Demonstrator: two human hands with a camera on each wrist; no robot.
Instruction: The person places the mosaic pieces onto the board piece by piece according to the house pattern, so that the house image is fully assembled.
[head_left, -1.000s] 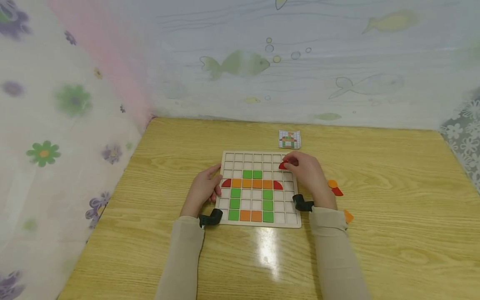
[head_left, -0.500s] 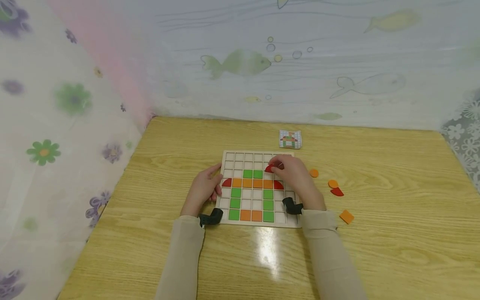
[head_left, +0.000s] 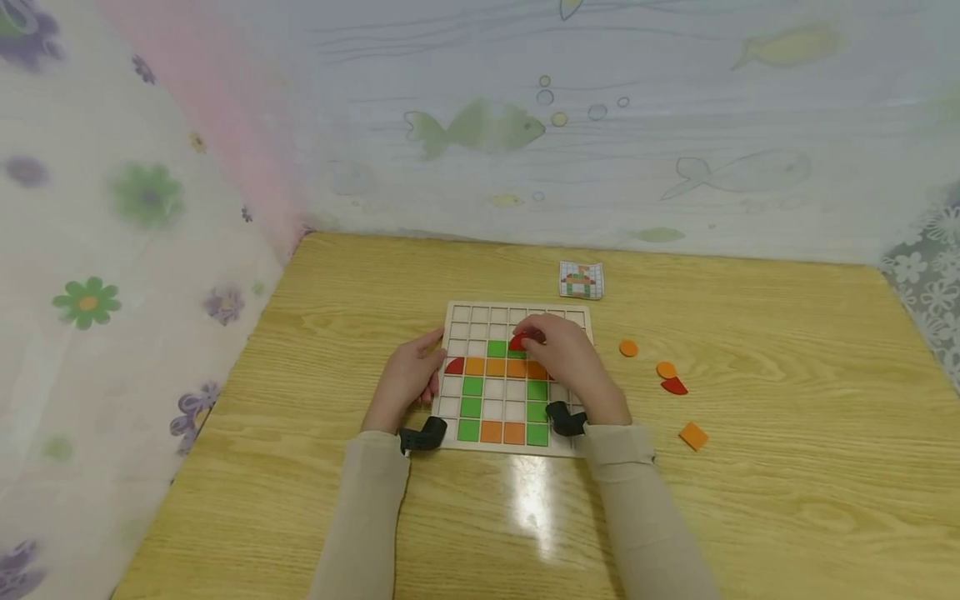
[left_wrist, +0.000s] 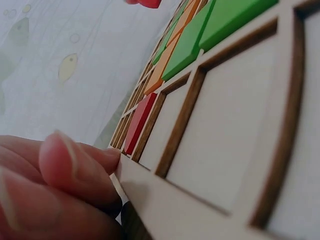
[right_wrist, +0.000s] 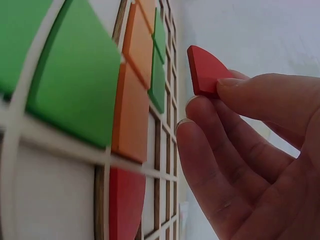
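My right hand [head_left: 562,354] pinches a red quarter-circle tile [right_wrist: 207,72] between thumb and fingers, above the wooden grid board [head_left: 444,408]. In the head view this tile overlaps the right one of two green squares in the upper part of the board. My left hand [head_left: 405,375] rests beside the board's left edge, a fingertip touching the rim in the left wrist view. Green square tiles [head_left: 472,387], orange square tiles [head_left: 495,367] and a red quarter-circle tile [head_left: 455,366] at the left lie in cells. My right hand hides part of the board's right side.
A small printed pattern card [head_left: 581,280] lies behind the board. To the right are two orange round tiles, one [head_left: 628,348] apart and the other [head_left: 666,370] close to a loose red tile [head_left: 674,386]. Nearer lies an orange square tile [head_left: 693,436]. A patterned wall covering borders the table.
My right hand has carried the red quarter-circle tile leftward over the board, from its upper right to the green squares. The loose tiles at right have come into fuller view. My left hand stays put.
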